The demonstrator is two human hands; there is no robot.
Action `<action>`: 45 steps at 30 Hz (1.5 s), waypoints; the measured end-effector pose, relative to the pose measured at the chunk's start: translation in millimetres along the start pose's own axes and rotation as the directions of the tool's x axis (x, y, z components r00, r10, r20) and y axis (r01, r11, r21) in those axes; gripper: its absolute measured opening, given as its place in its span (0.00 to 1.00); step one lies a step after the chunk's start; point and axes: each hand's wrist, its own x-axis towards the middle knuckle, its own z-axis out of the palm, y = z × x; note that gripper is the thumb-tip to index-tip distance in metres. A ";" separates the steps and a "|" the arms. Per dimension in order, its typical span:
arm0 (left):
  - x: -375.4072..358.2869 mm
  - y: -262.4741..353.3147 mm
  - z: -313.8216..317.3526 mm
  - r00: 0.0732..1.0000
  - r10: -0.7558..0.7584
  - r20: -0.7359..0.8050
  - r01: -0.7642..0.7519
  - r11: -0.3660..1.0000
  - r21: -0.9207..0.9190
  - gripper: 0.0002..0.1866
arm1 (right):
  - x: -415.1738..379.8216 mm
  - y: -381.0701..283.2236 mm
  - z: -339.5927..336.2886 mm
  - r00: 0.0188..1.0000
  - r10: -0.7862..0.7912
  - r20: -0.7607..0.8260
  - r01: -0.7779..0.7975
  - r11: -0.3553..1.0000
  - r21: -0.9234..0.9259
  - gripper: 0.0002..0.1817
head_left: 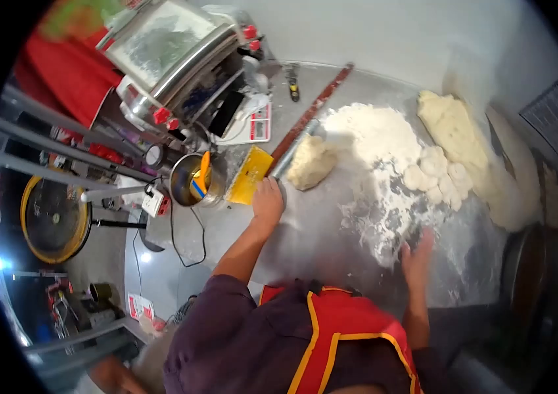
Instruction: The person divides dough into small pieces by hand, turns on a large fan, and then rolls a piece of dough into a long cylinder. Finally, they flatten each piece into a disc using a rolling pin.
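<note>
1. On the table [318,243], head view: dough lump [313,163] beside a metal rod [292,155].
2. Left hand [268,200] at the rod's end, grip unclear; right hand [417,259] spread, apparently empty, near flour [374,134].
3. A careless left-hand push might roll the rod into the dough.
</note>
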 end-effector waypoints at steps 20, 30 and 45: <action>-59.8 -84.9 -133.7 0.959 -0.090 0.269 0.174 0.935 -0.308 0.18 | -40.2 -47.9 16.4 0.985 -0.167 0.042 0.160 0.979 0.130 0.35; -96.8 31.9 -128.9 0.730 0.599 0.328 -0.382 0.757 -0.530 0.14 | -25.8 -126.3 37.6 0.720 -0.628 0.297 0.673 0.735 -0.079 0.18; -65.6 190.8 -27.5 0.489 0.868 0.086 -0.739 0.465 -0.487 0.43 | -123.9 -24.4 14.3 0.938 -0.217 0.271 0.290 0.918 -0.269 0.23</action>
